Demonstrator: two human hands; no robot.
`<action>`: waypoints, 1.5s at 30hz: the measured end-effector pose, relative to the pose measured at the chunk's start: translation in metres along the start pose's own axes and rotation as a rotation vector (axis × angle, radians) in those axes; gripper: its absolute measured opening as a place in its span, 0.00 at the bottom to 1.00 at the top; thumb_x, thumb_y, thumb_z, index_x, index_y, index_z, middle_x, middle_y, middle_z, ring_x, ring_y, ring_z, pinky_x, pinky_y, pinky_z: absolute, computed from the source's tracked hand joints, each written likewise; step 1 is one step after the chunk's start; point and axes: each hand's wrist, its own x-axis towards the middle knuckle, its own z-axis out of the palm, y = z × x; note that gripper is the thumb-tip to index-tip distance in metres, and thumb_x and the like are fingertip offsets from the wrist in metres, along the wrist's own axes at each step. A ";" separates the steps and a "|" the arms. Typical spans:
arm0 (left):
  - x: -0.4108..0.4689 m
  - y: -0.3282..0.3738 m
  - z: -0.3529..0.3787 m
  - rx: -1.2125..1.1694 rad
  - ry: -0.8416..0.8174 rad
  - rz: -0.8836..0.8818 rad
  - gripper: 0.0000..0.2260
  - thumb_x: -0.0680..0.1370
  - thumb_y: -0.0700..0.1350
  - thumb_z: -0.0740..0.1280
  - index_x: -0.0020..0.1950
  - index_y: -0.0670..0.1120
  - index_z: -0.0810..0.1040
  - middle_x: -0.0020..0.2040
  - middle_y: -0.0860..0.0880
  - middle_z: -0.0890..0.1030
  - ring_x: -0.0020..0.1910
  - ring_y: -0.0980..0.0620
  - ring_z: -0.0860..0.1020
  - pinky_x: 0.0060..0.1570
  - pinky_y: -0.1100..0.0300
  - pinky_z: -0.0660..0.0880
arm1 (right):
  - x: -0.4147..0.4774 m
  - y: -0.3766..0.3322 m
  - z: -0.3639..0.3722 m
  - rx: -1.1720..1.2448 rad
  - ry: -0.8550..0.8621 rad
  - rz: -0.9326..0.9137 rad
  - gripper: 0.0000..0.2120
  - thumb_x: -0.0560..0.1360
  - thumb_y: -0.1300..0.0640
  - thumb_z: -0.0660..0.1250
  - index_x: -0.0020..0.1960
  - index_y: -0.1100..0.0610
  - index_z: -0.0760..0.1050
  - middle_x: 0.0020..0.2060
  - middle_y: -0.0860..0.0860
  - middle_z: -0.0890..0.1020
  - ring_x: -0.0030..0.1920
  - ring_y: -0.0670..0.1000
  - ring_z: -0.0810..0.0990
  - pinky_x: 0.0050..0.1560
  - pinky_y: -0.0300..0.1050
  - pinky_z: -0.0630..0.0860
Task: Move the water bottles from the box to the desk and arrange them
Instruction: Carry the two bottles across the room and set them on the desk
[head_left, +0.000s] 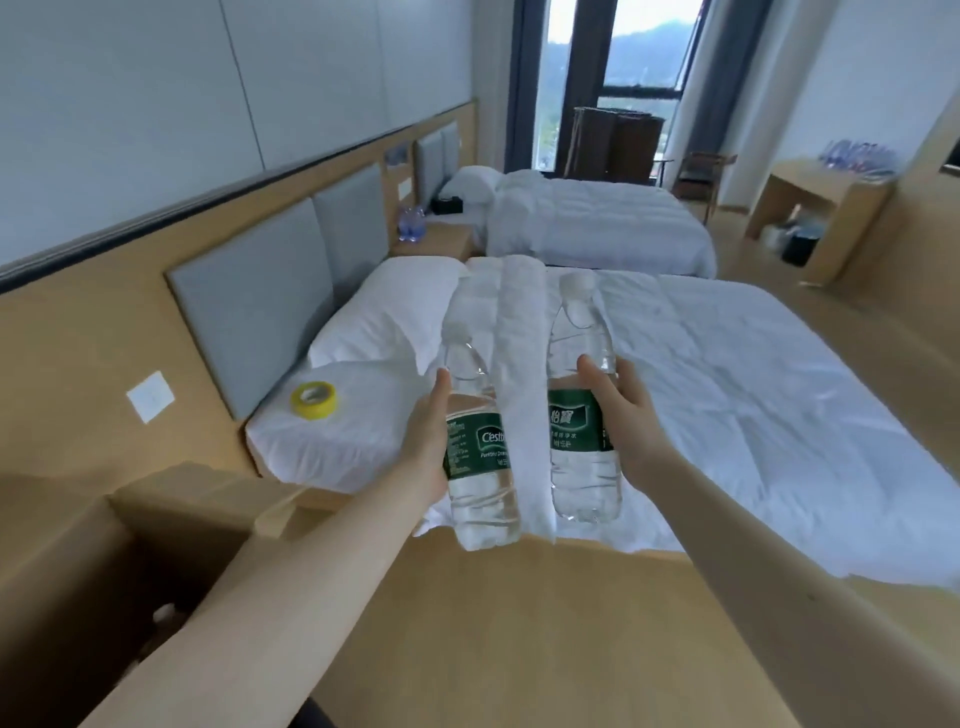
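My left hand (426, 436) grips a clear water bottle with a green label (480, 499), held upright in the air in front of me. My right hand (623, 421) grips a second clear bottle with a green label (582, 467), also upright, a short gap to the right of the first. The open cardboard box (67, 571) sits low at the left, with something pale just showing inside it. The wooden desk (810, 202) stands far off at the right, and several bottles (860, 156) are on its top.
A white bed (727, 415) lies straight ahead with a yellow tape roll (313, 399) on its near corner. A second bed (597, 223) lies beyond. A nightstand with bottles (413, 223) sits between them. Wooden floor runs along the right side toward the desk.
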 end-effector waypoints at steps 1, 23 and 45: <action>0.001 -0.008 0.013 0.009 -0.008 -0.024 0.25 0.76 0.66 0.61 0.54 0.45 0.78 0.47 0.40 0.85 0.47 0.40 0.83 0.57 0.41 0.77 | -0.002 0.001 -0.017 -0.002 0.033 0.009 0.19 0.76 0.45 0.67 0.63 0.52 0.70 0.50 0.51 0.82 0.40 0.44 0.85 0.36 0.38 0.79; -0.035 -0.213 0.409 0.296 -0.433 -0.291 0.37 0.70 0.71 0.58 0.58 0.40 0.78 0.47 0.40 0.84 0.43 0.43 0.83 0.46 0.52 0.79 | -0.076 -0.022 -0.457 0.117 0.554 0.151 0.19 0.76 0.40 0.64 0.60 0.51 0.75 0.56 0.58 0.82 0.54 0.58 0.82 0.61 0.59 0.76; -0.001 -0.311 0.657 0.436 -0.932 -0.392 0.31 0.74 0.69 0.58 0.49 0.41 0.81 0.47 0.41 0.82 0.46 0.43 0.80 0.58 0.47 0.75 | -0.098 -0.038 -0.653 0.376 0.844 0.134 0.20 0.76 0.49 0.65 0.65 0.57 0.71 0.40 0.55 0.78 0.35 0.54 0.78 0.39 0.48 0.74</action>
